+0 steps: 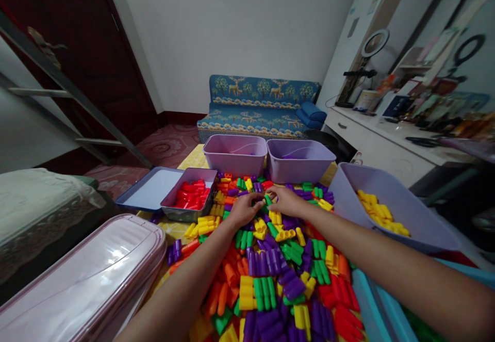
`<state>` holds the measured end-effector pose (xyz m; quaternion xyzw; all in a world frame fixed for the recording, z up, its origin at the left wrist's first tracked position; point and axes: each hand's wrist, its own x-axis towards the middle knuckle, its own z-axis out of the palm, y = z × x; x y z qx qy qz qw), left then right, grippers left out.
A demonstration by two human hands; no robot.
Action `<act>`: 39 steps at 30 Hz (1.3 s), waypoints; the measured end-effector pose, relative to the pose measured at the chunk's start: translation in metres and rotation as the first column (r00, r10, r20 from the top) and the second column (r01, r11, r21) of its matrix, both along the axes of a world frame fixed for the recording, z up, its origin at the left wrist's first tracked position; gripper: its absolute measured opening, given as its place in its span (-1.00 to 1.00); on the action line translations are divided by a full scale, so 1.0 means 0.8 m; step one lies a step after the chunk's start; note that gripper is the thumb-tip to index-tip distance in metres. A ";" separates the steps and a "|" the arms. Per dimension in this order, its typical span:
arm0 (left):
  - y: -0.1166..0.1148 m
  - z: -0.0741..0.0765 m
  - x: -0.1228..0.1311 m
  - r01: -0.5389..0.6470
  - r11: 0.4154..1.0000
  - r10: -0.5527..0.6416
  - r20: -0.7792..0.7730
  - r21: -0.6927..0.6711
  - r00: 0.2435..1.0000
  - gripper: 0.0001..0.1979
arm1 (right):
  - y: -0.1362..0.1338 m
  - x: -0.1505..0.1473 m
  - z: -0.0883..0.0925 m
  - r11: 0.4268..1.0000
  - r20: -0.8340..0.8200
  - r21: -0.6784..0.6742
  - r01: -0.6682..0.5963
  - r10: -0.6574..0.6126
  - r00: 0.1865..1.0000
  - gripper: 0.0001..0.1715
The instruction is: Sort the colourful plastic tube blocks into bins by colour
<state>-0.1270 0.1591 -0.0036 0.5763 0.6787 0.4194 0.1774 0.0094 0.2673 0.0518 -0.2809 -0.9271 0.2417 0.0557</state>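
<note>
A heap of plastic bullet-shaped blocks (270, 275) in red, orange, yellow, green and purple covers the table. My left hand (244, 209) and my right hand (282, 200) reach into the far part of the heap, their fingertips meeting. Both hands pinch a small green block (267, 200) between them, fingers curled. A metal tin (189, 213) left of my hands holds red blocks (192, 193). A lilac bin (394, 218) on the right holds yellow blocks (381, 213).
Two lilac bins (235, 152) (299, 157) stand behind the heap. The tin's blue lid (149, 190) lies open at left. A pink case (85, 280) lies near left, a light blue bin (371, 300) near right. Beyond are a blue sofa (259, 107) and a cluttered white desk (386, 130).
</note>
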 end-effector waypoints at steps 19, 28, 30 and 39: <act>-0.006 0.001 0.001 0.100 0.987 -0.101 -0.001 0.123 0.995 -0.46 | 0.001 -0.023 -0.019 0.996 0.118 0.026 0.081 -0.084 0.989 -0.91; -0.005 -0.005 0.000 0.106 0.994 -0.106 0.006 0.004 0.994 -0.53 | -0.005 0.038 0.048 0.995 0.086 0.044 -0.088 0.084 0.993 -0.85; -0.004 -0.006 -0.001 0.100 0.995 -0.101 -0.033 -0.014 0.994 -0.62 | -0.011 0.075 0.076 0.990 0.031 0.132 -0.041 0.037 0.999 -0.78; -0.004 -0.002 0.000 0.104 0.994 -0.105 -0.040 -0.025 0.994 -0.64 | -0.031 0.290 0.142 0.976 -0.002 0.040 0.213 -0.213 0.977 -0.65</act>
